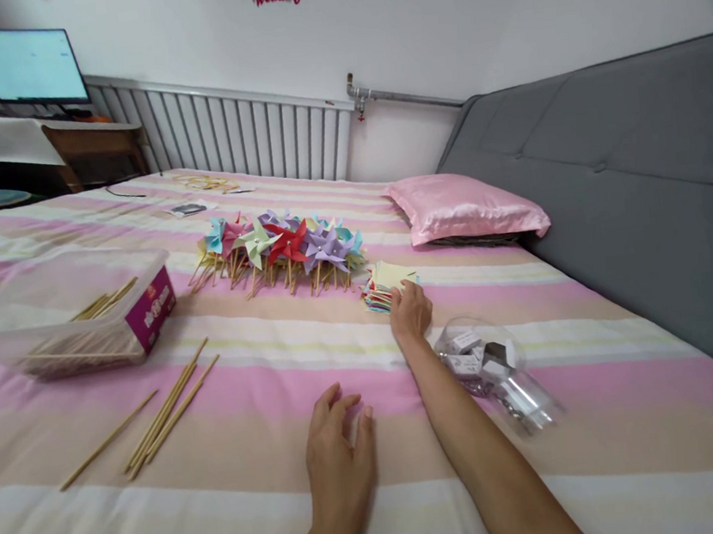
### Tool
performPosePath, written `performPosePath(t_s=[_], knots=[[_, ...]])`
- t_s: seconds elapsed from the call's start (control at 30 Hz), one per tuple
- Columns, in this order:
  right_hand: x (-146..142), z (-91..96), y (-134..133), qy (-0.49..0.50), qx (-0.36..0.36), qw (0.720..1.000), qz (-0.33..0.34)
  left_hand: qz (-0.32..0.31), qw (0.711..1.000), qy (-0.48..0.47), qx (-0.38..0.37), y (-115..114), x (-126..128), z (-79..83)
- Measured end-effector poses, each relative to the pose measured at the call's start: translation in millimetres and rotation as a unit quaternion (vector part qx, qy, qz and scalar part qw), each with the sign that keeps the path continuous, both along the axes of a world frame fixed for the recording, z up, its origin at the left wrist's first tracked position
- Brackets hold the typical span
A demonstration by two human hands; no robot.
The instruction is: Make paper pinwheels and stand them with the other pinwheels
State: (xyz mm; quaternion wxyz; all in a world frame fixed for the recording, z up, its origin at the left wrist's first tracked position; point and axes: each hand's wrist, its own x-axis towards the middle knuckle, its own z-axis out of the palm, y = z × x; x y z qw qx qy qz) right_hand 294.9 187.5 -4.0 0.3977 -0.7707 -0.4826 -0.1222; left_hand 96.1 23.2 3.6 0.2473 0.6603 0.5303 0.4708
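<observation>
We note a stack of coloured paper squares [385,285] lying on the striped bedspread [267,382], right of centre and just beside the right end of the pinwheel pile. Our right hand [410,312] is stretched forward with its fingers on the near right edge of the stack; whether any sheet is pinched we cannot tell, as the fingertips are hidden. Our left hand [339,455] rests palm down on the bedspread nearer to us, fingers loosely spread and slightly curled, holding nothing.

Just right of the right forearm lies a clear plastic jar [496,371] on its side, with small white and dark items inside. Left of the paper, a heap of finished pinwheels [279,246] in blue, pink, green, red and purple lies with wooden sticks pointing towards us. Further left and nearer, loose wooden sticks [163,412] lie scattered on the bedspread, well apart from both hands. A clear plastic box [77,323] with a purple label stands at far left, holding more sticks. A pink satin pillow [466,206] sits far right, against the grey headboard [644,171].
</observation>
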Motion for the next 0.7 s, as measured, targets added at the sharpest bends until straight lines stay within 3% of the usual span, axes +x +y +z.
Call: performPosePath(t_s=[0.7], knots=[[10,-0.4,14,-0.001,-0.047,0.999,0.013,-0.012,1.000,0.003,-0.009,-1,-4,-3.7]])
